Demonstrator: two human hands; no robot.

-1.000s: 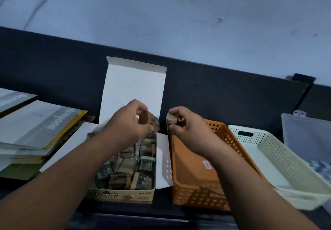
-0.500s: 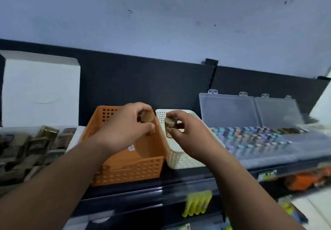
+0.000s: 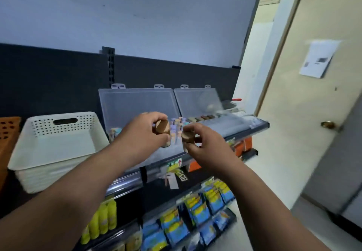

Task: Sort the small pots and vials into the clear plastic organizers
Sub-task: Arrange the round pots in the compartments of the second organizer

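Grips: left hand pinches brown pot; right hand pinches second pot; labels blurred.

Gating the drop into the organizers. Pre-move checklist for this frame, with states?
1. Left hand grips brown-capped pot: ok.
2. Right hand grips second pot: ok.
3. Lids of left organizer and right organizer open: ok.
4. Free slot among the vials below the hands: cannot tell, hands hide it.
5. Hands past the white basket, in front of the left organizer: ok.
6. View sharp enough to pick a slot: not ok, blurred.
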